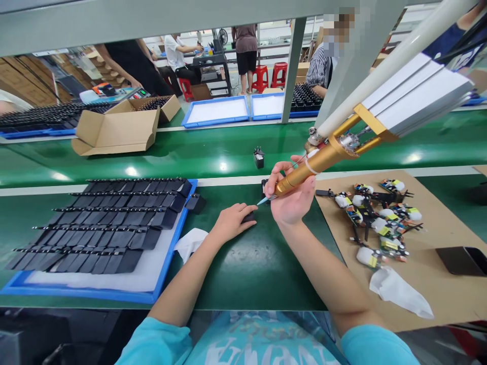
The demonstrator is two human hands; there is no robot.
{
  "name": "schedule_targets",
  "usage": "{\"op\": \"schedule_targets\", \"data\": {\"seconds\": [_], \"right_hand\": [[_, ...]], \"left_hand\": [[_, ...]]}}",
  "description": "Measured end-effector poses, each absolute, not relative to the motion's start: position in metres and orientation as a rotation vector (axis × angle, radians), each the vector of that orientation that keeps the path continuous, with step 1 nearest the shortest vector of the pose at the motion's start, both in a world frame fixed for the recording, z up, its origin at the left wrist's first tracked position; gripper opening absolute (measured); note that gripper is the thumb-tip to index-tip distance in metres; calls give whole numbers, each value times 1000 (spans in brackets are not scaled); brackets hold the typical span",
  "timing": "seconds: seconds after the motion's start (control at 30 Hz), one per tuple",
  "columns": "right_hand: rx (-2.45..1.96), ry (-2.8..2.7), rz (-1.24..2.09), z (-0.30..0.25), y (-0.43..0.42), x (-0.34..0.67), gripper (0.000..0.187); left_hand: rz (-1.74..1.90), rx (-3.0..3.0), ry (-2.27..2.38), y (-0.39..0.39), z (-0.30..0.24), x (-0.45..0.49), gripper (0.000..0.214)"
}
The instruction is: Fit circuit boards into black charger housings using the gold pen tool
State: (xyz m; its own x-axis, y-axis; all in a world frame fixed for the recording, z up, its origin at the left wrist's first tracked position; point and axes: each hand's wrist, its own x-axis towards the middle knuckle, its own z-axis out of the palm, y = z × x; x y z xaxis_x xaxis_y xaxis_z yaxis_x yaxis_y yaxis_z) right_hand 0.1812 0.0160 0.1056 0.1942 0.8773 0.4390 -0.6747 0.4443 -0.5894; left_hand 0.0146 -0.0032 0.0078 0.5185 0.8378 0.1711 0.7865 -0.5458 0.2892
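Note:
My left hand (233, 223) rests low over the green worktop, its fingers closed around a small black plastic housing (249, 217) that they partly hide. My right hand (291, 203) grips a gold glue dispenser (304, 174) with a pale blue nozzle (264, 200). The nozzle points down and left, its tip close to the left fingertips and the housing. Whether tip and housing touch, I cannot tell. Behind my right fingers another black part is mostly hidden. A black plug adapter (259, 158) stands farther back on the green belt.
At left, a blue-rimmed tray (167, 263) carries rows of black adapters; one more adapter (196, 203) sits beside it. A white cloth (191, 243) lies near my left forearm. Circuit boards (384, 218) cover cardboard (422, 284) at right, beside a phone (462, 260). Co-workers are beyond the belt.

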Motion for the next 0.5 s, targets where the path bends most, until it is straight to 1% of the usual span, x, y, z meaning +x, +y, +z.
{"op": "schedule_targets", "data": {"seconds": [0.1, 0.17, 0.27, 0.37, 0.43, 0.5], "right_hand": [[-269, -823, 1101, 104, 17, 181, 41], [-268, -827, 1100, 103, 19, 181, 41], [-274, -828, 1099, 103, 20, 181, 41], [-283, -821, 1086, 103, 20, 182, 40], [-295, -818, 1080, 104, 21, 183, 40], [-302, -812, 1082, 105, 22, 184, 41]], "left_hand": [[473, 2583, 1341, -4, 7, 16, 32], [594, 2426, 1369, -4, 6, 16, 32], [960, 1817, 1430, -1, 7, 13, 42], [1189, 1155, 1242, 4, 12, 8, 55], [1195, 970, 1131, 6, 17, 2, 60], [1209, 1017, 1190, 8, 19, -5, 61]]}}
